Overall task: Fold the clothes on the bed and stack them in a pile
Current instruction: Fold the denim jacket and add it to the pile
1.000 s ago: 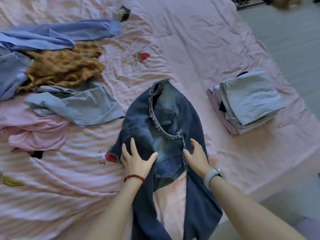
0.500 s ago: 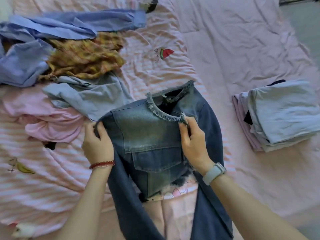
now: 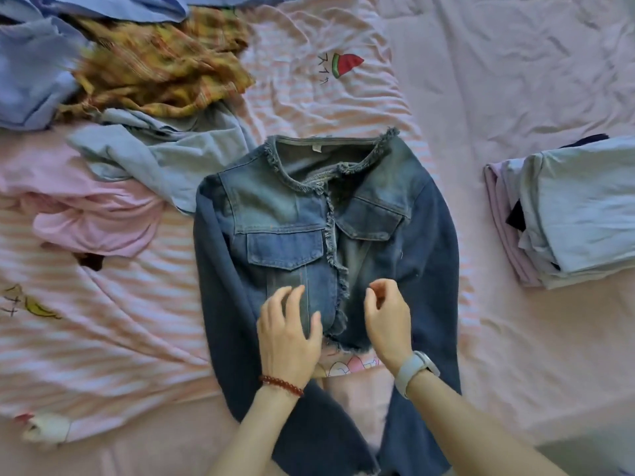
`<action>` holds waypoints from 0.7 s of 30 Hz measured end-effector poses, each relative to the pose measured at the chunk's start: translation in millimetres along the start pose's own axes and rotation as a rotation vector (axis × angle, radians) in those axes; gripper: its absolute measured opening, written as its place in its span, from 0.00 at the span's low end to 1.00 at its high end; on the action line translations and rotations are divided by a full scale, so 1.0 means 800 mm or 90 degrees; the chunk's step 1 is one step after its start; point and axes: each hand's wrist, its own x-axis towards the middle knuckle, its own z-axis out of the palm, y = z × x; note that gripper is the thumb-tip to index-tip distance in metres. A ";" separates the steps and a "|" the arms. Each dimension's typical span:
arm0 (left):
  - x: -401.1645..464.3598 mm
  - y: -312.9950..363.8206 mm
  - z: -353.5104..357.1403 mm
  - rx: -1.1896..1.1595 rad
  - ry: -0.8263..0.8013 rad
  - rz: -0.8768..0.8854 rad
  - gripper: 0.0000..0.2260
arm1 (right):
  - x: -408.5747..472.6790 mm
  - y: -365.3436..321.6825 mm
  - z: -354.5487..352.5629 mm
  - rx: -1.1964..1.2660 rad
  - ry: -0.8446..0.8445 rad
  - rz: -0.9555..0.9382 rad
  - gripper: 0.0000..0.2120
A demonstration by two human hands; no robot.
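I am laying the denim jacket [image 3: 309, 231] face up in the middle of the bed [image 3: 498, 80], collar away from me, both sleeves trailing toward me. My left hand [image 3: 287, 333] is resting spread on the left front panel; my right hand [image 3: 388, 319] is hovering loosely curled over the right panel, its grip holding nothing. To fold well, I am judging that the 2 fronts should meet evenly before the sleeves cross in (frayed edges snag easily). The folded pile [image 3: 567, 214] is sitting to the right, the unfolded clothes [image 3: 137, 97] heaped at upper left.
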 end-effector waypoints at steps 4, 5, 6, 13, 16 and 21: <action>-0.026 -0.021 0.009 -0.057 0.024 -0.312 0.30 | -0.029 0.047 0.018 0.052 0.011 0.215 0.11; -0.023 -0.027 0.008 -0.068 0.010 -0.383 0.31 | -0.031 0.054 0.022 0.050 -0.004 0.243 0.13; -0.019 -0.033 0.007 -0.077 -0.010 -0.448 0.32 | -0.032 0.058 0.026 0.039 -0.019 0.257 0.15; 0.011 -0.052 -0.020 -0.147 0.069 -0.361 0.12 | -0.024 0.033 0.002 0.159 0.111 0.147 0.08; 0.017 -0.042 -0.042 -0.182 0.194 -0.342 0.08 | -0.023 0.024 -0.036 0.135 0.144 0.008 0.05; 0.023 -0.049 -0.063 -0.092 0.088 -0.440 0.09 | -0.013 0.037 -0.088 -0.061 0.112 -0.029 0.03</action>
